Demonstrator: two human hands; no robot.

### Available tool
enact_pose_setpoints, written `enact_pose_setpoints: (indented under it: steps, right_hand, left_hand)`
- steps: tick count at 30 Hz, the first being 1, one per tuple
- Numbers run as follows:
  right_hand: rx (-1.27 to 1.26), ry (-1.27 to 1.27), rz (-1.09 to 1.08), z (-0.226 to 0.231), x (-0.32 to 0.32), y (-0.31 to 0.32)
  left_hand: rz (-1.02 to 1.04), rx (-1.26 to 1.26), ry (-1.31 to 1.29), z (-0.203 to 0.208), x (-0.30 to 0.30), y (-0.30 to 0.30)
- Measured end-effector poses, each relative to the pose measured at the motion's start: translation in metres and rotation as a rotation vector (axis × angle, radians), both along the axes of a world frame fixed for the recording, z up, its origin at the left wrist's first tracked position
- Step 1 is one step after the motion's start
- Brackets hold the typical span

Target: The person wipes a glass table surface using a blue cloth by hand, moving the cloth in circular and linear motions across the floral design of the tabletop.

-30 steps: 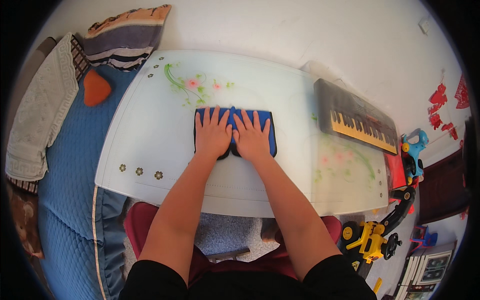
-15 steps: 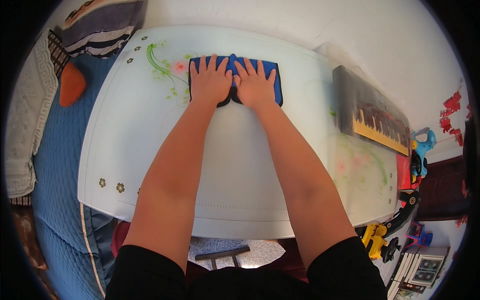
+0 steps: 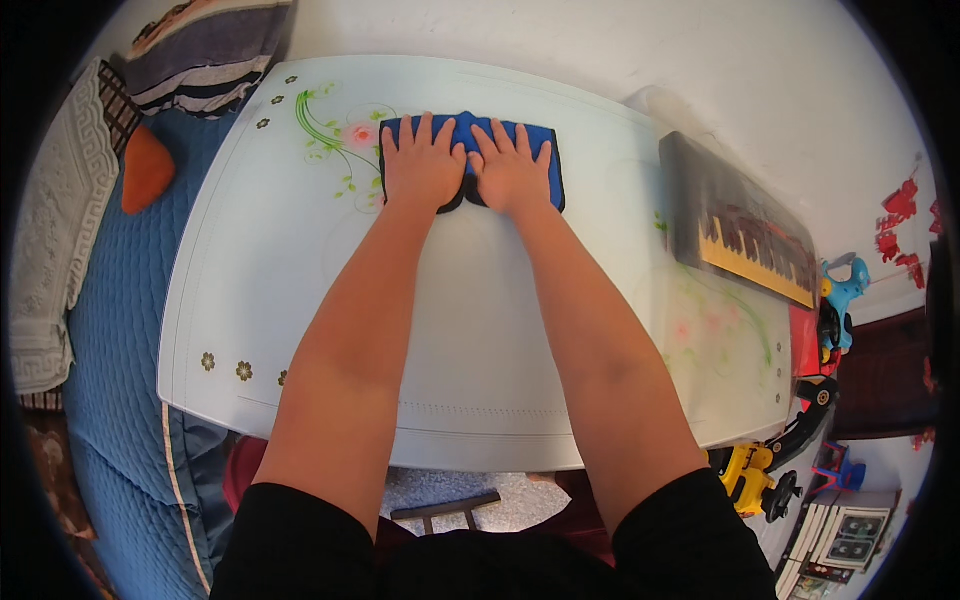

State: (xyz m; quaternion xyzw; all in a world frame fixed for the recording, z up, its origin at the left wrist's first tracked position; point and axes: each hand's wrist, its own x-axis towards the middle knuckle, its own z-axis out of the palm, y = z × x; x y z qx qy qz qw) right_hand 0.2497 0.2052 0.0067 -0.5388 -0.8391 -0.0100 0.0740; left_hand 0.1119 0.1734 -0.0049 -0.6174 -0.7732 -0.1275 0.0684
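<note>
Evidently, left hand (image 3: 420,165) and right hand (image 3: 512,170) lay flat, fingers spread, upper centre, pressing blue cloth (image 3: 545,165); judged soft, light, best pinched at corners.

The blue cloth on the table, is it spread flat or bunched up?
Spread flat: the blue cloth lies under both open palms, left hand and right hand.
</note>
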Motion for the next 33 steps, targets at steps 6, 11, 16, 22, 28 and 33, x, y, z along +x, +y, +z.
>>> enact_pose_setpoints:
  steps: [6, 11, 16, 22, 28, 33]
  right_hand:
    - [0.025, 0.008, 0.005, 0.001, 0.023, -0.057]
    - [0.005, 0.046, 0.031, 0.005, 0.056, -0.115]
    - [0.059, 0.080, 0.111, 0.004, 0.086, -0.177]
    - [0.145, 0.103, 0.129, -0.007, 0.107, -0.248]
    - [0.164, 0.134, 0.143, -0.001, 0.114, -0.311]
    - [0.137, 0.101, 0.120, 0.002, 0.111, -0.322]
  left_hand:
    - [-0.041, 0.080, -0.035, -0.005, 0.014, -0.059]
    - [-0.072, 0.004, -0.044, 0.009, 0.016, -0.126]
    - [-0.158, -0.034, -0.024, 0.014, 0.018, -0.197]
    - [-0.200, 0.072, -0.046, 0.005, 0.040, -0.262]
    - [-0.227, 0.092, -0.058, 0.010, 0.050, -0.318]
    - [-0.224, 0.082, -0.069, 0.010, 0.055, -0.326]
